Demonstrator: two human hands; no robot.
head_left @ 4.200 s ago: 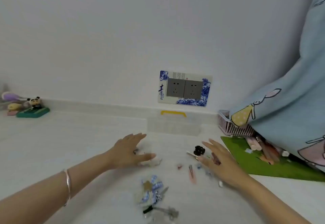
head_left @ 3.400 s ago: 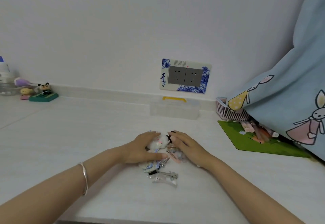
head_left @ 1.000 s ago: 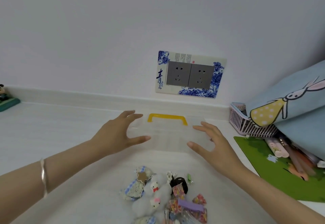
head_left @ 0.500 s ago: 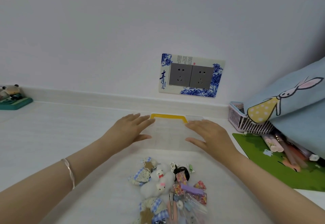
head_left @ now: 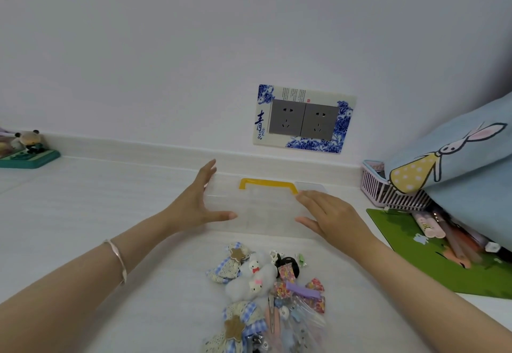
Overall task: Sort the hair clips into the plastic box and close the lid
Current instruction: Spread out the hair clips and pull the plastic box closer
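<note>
Head view: the clear plastic box (head_left: 263, 210) with its yellow handle (head_left: 267, 183) lies on the white table (head_left: 83, 214), close to the low ledge under the wall and just below the blue-and-white socket plate (head_left: 303, 118). To its right stands a pink basket (head_left: 388, 190), near but apart from the box, with light blue rabbit-print fabric (head_left: 457, 164) hanging over it. The fabric also overhangs a green mat (head_left: 443, 267) on which pens (head_left: 446, 233) lie. Far left, by the wall, a small figurine (head_left: 27, 149) sits on a green base, well apart from everything else.

The hair clips (head_left: 271, 291) are heaped in a loose pile on the table just in front of the box, between the two forearms; none is in the box, and its lid looks down.

The left hand (head_left: 199, 203), a bracelet (head_left: 117, 258) on its wrist, has straight fingers along the box's left end and the thumb spread across the front; whether it touches cannot be told. The right hand (head_left: 329, 214) lies flat on the lid's right part, fingers relaxed, grasping nothing.

Bare table stretches wide to the left of the box; the right side is hemmed by basket, mat and fabric
</note>
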